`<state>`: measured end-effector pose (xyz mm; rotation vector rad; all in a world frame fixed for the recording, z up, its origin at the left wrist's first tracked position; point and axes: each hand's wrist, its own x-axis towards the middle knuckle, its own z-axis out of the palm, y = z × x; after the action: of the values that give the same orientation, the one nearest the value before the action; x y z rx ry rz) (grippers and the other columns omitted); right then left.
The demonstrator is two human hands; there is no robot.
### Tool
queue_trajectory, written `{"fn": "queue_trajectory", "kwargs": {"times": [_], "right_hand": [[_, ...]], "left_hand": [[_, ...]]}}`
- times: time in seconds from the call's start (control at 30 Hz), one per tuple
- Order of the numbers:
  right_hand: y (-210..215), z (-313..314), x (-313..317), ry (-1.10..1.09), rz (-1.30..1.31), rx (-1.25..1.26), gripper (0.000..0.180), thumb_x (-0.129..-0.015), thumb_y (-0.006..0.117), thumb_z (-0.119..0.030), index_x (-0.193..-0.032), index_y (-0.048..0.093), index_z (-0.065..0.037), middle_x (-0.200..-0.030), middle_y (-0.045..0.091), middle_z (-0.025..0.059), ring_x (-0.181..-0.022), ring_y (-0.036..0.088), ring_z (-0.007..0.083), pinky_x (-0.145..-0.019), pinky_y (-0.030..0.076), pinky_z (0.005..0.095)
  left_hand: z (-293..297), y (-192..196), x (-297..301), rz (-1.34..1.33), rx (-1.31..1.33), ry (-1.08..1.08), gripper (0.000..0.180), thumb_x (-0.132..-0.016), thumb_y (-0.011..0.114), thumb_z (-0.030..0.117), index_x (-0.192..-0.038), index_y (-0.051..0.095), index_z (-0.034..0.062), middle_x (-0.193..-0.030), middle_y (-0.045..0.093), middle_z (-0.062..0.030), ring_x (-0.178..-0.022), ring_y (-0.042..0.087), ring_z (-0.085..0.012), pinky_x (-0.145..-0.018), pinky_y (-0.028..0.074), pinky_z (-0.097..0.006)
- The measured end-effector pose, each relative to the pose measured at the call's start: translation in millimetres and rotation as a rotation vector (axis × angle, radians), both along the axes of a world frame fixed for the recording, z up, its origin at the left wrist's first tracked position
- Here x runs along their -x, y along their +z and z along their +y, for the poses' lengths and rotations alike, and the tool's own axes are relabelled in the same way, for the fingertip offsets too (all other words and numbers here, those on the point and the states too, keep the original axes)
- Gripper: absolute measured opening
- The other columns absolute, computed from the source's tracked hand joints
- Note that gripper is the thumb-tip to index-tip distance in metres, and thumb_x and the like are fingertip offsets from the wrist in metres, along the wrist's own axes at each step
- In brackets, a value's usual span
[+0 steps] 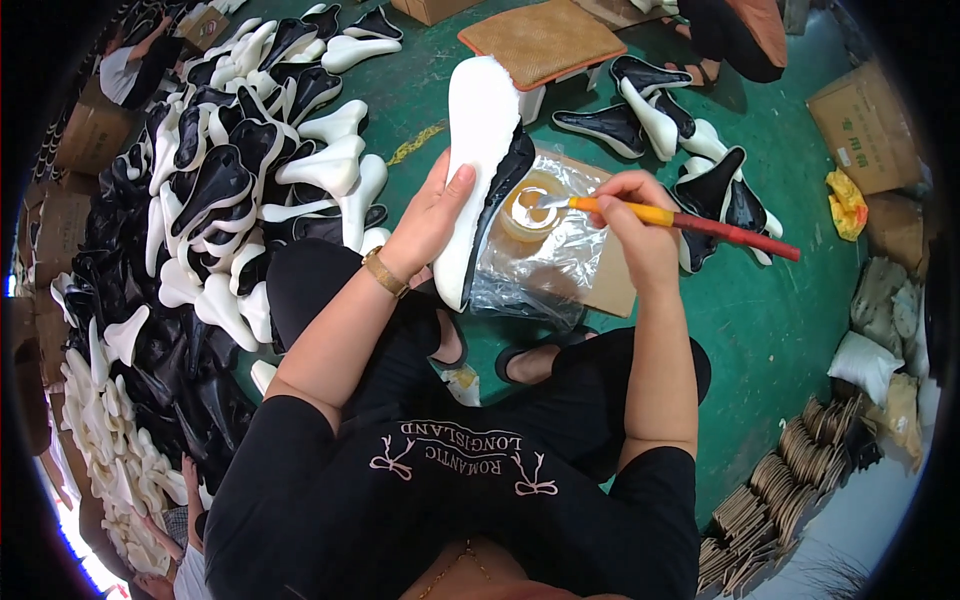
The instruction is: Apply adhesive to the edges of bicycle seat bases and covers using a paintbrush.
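Note:
My left hand (432,215) is closed round a bicycle saddle (478,125), held upright with its white padded side showing and a black part along its right edge. In my right hand (640,215) is a brush (735,236) with a red and yellow handle, gripped between thumb and fingers. Its pale tip is over a round yellowish bowl (530,222), which seems to hold a clear liquid; whether the tip touches it I cannot tell. Under the bowl, clear plastic film (545,280) covers part of a cardboard box (612,270).
White and black saddle parts (215,180) lie heaped at the left. Several more saddles (655,120) lie on the green floor (775,345) at the right. A brown-topped stool (545,40) stands ahead. Cardboard boxes (868,125) and stacked brown pieces (785,470) line the right side. Other people sit nearby.

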<state>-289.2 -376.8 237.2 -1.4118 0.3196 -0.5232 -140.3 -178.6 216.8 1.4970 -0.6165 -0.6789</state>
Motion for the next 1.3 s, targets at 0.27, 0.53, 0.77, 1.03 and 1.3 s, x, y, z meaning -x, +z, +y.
{"fn": "queue_trajectory", "kwargs": {"times": [0.27, 0.53, 0.77, 1.03, 1.3], "right_hand": [[3.0, 16.5, -0.8, -0.039, 0.101, 0.458, 0.004, -0.082, 0.062, -0.004, -0.082, 0.061, 0.0, -0.08, 0.063, 0.0036, -0.071, 0.058, 0.0088, -0.063, 0.047, 0.0214], [27.3, 40.8, 3.7, 0.205, -0.097, 0.652, 0.005, -0.071, 0.064, -0.002, -0.073, 0.06, -0.002, -0.073, 0.063, 0.0071, -0.066, 0.061, 0.0178, -0.061, 0.047, 0.0276], [14.1, 24.9, 11.7, 0.205, 0.024, 0.354, 0.006, -0.076, 0.064, -0.001, -0.081, 0.062, -0.002, -0.079, 0.063, 0.0036, -0.072, 0.058, 0.01, -0.064, 0.046, 0.0225], [-34.1, -6.9, -4.3, -0.07, 0.349, 0.373, 0.013, -0.077, 0.067, -0.01, -0.087, 0.062, -0.003, -0.079, 0.062, 0.0017, -0.072, 0.056, 0.0084, -0.065, 0.046, 0.0231], [-8.2, -13.3, -1.8, -0.172, 0.087, 0.13, 0.005, -0.078, 0.065, -0.004, -0.082, 0.063, -0.001, -0.077, 0.063, 0.0019, -0.07, 0.057, 0.0055, -0.062, 0.045, 0.0192]], "left_hand": [[-6.6, -4.7, 3.0, 0.004, 0.049, -0.05, 0.064, -0.097, 0.046, 0.045, -0.143, 0.029, 0.0034, -0.129, 0.049, -0.0117, -0.114, 0.048, -0.0154, -0.097, 0.038, -0.028], [-14.0, -0.7, -7.6, -0.008, 0.093, -0.037, 0.064, -0.098, 0.045, 0.045, -0.143, 0.028, 0.0032, -0.129, 0.049, -0.0107, -0.113, 0.048, -0.0142, -0.096, 0.039, -0.028], [-11.9, 11.0, -9.1, -0.201, 0.147, 0.04, 0.06, -0.099, 0.044, 0.041, -0.142, 0.026, 0.0022, -0.132, 0.044, -0.0115, -0.118, 0.044, -0.0169, -0.1, 0.035, -0.029], [52.6, 21.1, -34.2, -0.789, -0.107, -0.064, 0.043, -0.087, 0.068, 0.023, -0.122, 0.054, 0.0013, -0.115, 0.058, -0.0118, -0.098, 0.059, -0.0186, -0.091, 0.045, -0.033], [56.1, 59.9, 13.3, -0.71, 0.063, -0.182, 0.048, -0.082, 0.069, 0.02, -0.123, 0.053, 0.0021, -0.119, 0.056, -0.0129, -0.105, 0.056, -0.023, -0.096, 0.042, -0.034]]}}
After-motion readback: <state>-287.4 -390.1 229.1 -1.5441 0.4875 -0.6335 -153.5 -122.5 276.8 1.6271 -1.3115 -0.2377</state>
